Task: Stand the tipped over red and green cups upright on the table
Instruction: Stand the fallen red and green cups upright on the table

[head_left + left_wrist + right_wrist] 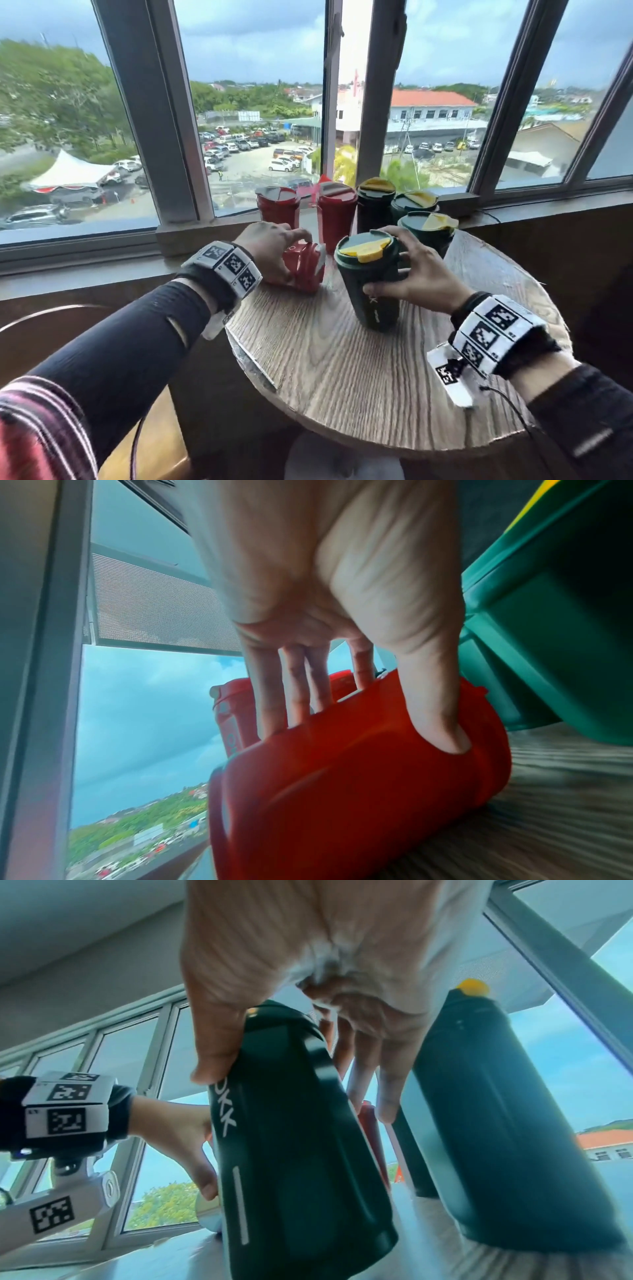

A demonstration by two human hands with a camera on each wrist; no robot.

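Note:
A red cup [305,267] lies on its side on the round wooden table [342,370], lid toward the right. My left hand [270,251] grips it from above, thumb and fingers curled round its body [342,777]. A dark green cup with a yellow lid [371,284] stands nearly upright, slightly tilted, at the table's middle. My right hand [416,274] holds it from the right, near its upper part; the thumb and fingers wrap its body [294,1137].
Two red cups [278,205] [336,209] and three green cups with yellow lids [375,202] [414,205] [428,229] stand upright at the table's far side by the window sill [513,209]. A chair [68,315] is at the left.

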